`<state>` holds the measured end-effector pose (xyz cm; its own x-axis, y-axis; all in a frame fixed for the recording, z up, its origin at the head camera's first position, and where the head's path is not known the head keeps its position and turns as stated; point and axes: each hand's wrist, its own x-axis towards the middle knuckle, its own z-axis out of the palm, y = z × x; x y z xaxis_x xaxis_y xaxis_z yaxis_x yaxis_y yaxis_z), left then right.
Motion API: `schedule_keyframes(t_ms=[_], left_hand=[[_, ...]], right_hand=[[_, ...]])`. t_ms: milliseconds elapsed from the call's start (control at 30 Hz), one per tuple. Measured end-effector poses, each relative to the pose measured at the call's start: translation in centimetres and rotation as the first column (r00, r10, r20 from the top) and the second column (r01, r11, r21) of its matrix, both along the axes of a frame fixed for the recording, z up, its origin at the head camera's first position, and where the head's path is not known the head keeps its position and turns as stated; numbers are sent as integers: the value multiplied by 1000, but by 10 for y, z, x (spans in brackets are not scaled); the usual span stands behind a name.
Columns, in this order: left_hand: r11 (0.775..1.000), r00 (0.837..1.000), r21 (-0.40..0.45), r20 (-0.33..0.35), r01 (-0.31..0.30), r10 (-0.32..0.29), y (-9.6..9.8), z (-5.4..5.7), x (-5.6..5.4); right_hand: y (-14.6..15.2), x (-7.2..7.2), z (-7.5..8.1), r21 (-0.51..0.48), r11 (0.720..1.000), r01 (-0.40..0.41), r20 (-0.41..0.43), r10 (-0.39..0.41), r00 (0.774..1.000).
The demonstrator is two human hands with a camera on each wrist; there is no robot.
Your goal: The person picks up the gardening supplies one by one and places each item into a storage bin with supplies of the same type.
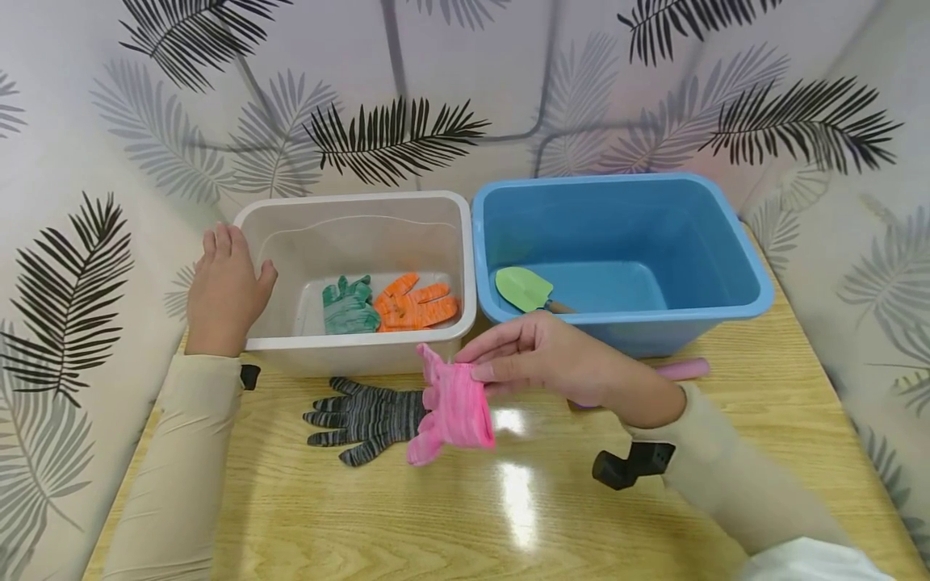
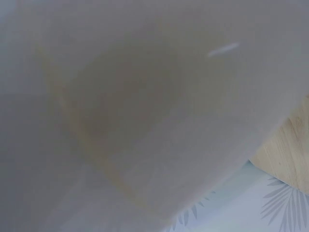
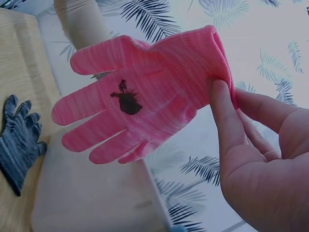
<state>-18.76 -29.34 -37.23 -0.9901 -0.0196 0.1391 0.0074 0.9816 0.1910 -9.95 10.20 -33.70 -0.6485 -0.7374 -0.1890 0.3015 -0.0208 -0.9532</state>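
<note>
Between thumb and fingers my right hand [image 1: 541, 359] pinches a pink glove [image 1: 458, 407] by its cuff, held up in front of the bins. The right wrist view shows a dark stain on the palm of that pink glove [image 3: 140, 92]. A grey-and-black striped glove [image 1: 366, 420] lies on the table, partly behind the pink one in the head view. My left hand [image 1: 228, 290] rests with extended fingers on the left rim of the off-white bin [image 1: 356, 355]. Inside that bin lie a green glove [image 1: 349, 307] and an orange glove [image 1: 414, 305].
A blue bin [image 1: 625, 187] stands right beside the off-white one. In it is a trowel [image 1: 525, 289] with a light green blade. A pink handle [image 1: 683, 369] lies on the wooden table [image 1: 349, 524] in front of the blue bin, partly hidden by my right arm.
</note>
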Motion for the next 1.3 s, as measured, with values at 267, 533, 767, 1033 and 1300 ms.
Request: schedule_keyframes(t_ms=[267,533,767,1033,1300], left_hand=[[1000,1000,17,4,-2,2,0,0,1],[1000,1000,11,2,-2,2,0,0,1],[1000,1000,4,0,-5,5,-1,-1,-1],[1000,1000,2,-8,-1,1,-2,-5,-3],[1000,1000,2,-27,1,-1,-1,-3,-1]], right_hand=[[-10,-9,29,-77,995,-63,-39,60,997],[-23,-24,55,-102,993,-59,-72,52,996],[-35,-47,74,-118,992,-32,-84,23,996],[-51,-78,88,-79,997,-13,-90,6,996],[-72,-106,89,-92,995,-28,-94,19,995]])
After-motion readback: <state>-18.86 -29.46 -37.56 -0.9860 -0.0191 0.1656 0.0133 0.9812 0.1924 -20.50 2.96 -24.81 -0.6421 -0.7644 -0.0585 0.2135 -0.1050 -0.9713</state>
